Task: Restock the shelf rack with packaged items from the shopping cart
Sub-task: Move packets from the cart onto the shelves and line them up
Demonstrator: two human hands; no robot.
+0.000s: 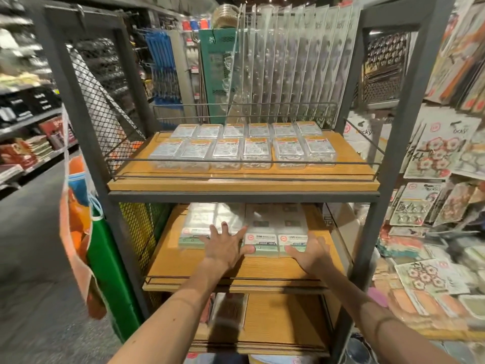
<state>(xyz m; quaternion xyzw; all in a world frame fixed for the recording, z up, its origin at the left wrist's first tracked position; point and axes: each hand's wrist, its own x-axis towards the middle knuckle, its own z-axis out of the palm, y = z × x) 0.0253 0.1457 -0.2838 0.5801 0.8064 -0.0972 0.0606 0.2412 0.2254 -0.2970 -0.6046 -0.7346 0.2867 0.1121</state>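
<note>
A grey metal rack with wooden shelves stands in front of me. On its middle shelf (pixel 168 266) lie flat clear packages with pale green headers: one pile at the left (pixel 202 219) and a pair side by side at the right (pixel 275 227). My left hand (pixel 225 245) lies spread with straight fingers on the left pile, its thumb touching the right pair. My right hand (pixel 309 253) rests against the front right corner of the right pair, thumb on the header. The shopping cart is not in view.
The top shelf (pixel 236 181) carries two rows of clear plastic boxes (pixel 241 151) behind a wire rail, with tall clear packs (pixel 294 64) standing at the back. The lower shelf (pixel 283 319) holds one package (pixel 228 311). Hanging goods crowd the right; bags hang at the left.
</note>
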